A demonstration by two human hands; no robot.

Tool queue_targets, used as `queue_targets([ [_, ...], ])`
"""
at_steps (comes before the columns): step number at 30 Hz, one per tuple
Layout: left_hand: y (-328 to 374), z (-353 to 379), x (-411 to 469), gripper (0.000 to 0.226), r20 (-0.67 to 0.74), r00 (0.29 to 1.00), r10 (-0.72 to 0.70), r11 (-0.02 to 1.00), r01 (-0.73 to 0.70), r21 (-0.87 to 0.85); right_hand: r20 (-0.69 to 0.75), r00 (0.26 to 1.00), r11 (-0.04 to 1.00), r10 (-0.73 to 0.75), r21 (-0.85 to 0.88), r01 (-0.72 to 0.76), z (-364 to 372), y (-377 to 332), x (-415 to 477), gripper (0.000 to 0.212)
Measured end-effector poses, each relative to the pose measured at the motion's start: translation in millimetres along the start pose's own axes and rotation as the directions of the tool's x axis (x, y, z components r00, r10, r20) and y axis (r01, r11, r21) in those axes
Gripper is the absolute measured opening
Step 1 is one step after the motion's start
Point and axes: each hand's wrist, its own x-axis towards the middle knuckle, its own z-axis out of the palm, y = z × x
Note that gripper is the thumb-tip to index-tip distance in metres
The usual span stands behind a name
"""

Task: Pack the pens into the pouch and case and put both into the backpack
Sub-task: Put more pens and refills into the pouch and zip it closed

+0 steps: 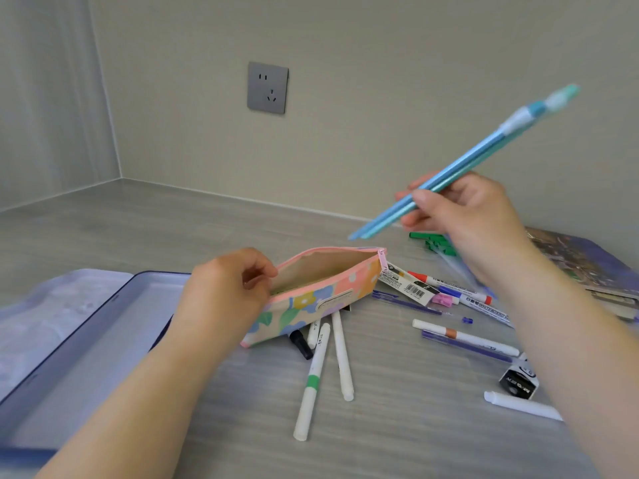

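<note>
Right hand fingers clamp slim blue pens, tips slanting down-left toward the floral fabric pouch, its mouth pinched open by the left hand.

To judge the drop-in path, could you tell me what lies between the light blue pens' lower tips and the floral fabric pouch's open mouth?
Nothing: in the head view, only bare grey tabletop shows between the light blue pens and the floral pouch.

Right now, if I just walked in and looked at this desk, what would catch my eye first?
Probably the bundle of light blue pens, held up in the air by the right hand and angled down toward the open mouth of the floral pouch. The left hand pinches that pouch open at mid-desk. Around it lie scattered white markers, and an open blue case sits at the left.
</note>
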Motion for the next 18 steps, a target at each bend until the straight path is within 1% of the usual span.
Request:
queue_targets([
  [1, 0, 0, 0, 0.039, 0.0, 1.0, 0.003, 1.0, -0.003, 0.005, 0.058, 0.998, 0.995, 0.015, 0.097, -0.021, 9, 0, -1, 0.024],
  [2, 0, 0, 1, 0.034, -0.005, 1.0, 0.002, 1.0, -0.002, 0.004, 0.126, 0.992, 0.992, 0.026, 0.119, -0.041, 19, 2, -3, 0.025],
  [3, 0, 0, 1, 0.03, -0.02, 1.0, 0.002, 1.0, -0.002, 0.0, 0.193, 0.981, 0.994, 0.03, 0.095, -0.049, 27, 4, -4, 0.026],
  [5, 0, -1, 2, 0.035, -0.064, 0.998, 0.012, 1.0, -0.014, -0.027, 0.311, 0.95, 0.999, 0.036, -0.021, -0.031, 41, 8, -8, 0.026],
  [6, 0, -1, 2, 0.037, -0.086, 0.996, 0.017, 0.999, -0.021, -0.044, 0.355, 0.934, 0.993, 0.035, -0.119, 0.008, 47, 11, -9, 0.023],
  [7, 1, -2, 2, 0.039, -0.107, 0.994, 0.022, 0.998, -0.028, -0.056, 0.387, 0.922, 0.956, 0.013, -0.275, 0.102, 50, 13, -9, 0.018],
  [8, 1, -3, 2, 0.041, -0.126, 0.992, 0.024, 0.997, -0.033, -0.068, 0.422, 0.907, 0.847, -0.012, -0.477, 0.233, 51, 16, -7, 0.011],
  [9, 2, -4, 2, 0.041, -0.139, 0.99, 0.025, 0.996, -0.037, -0.083, 0.467, 0.884, 0.668, -0.014, -0.653, 0.356, 51, 18, -6, 0.009],
  [10, 2, -4, 3, 0.041, -0.144, 0.989, 0.027, 0.994, -0.041, -0.098, 0.509, 0.861, 0.472, -0.001, -0.759, 0.449, 51, 20, -5, 0.012],
  [11, 2, -4, 2, 0.041, -0.147, 0.989, 0.029, 0.993, -0.045, -0.108, 0.532, 0.847, 0.326, 0.023, -0.805, 0.496, 52, 22, -5, 0.013],
  [12, 2, -4, 2, 0.041, -0.147, 0.989, 0.031, 0.993, -0.047, -0.112, 0.543, 0.839, 0.251, 0.032, -0.817, 0.519, 54, 24, -6, 0.014],
  [13, 2, -3, 1, 0.041, -0.149, 0.988, 0.033, 0.993, -0.05, -0.111, 0.554, 0.832, 0.214, 0.036, -0.817, 0.535, 58, 25, -9, 0.016],
  [16, 2, -2, 0, 0.043, -0.148, 0.989, 0.003, 0.99, -0.024, -0.139, 0.563, 0.825, 0.184, 0.036, -0.816, 0.548, 69, 32, -19, 0.028],
  [18, -1, -2, 3, 0.039, -0.124, 0.991, -0.056, 0.969, 0.024, -0.245, 0.544, 0.838, 0.119, 0.039, -0.835, 0.537, 74, 38, -22, 0.029],
])
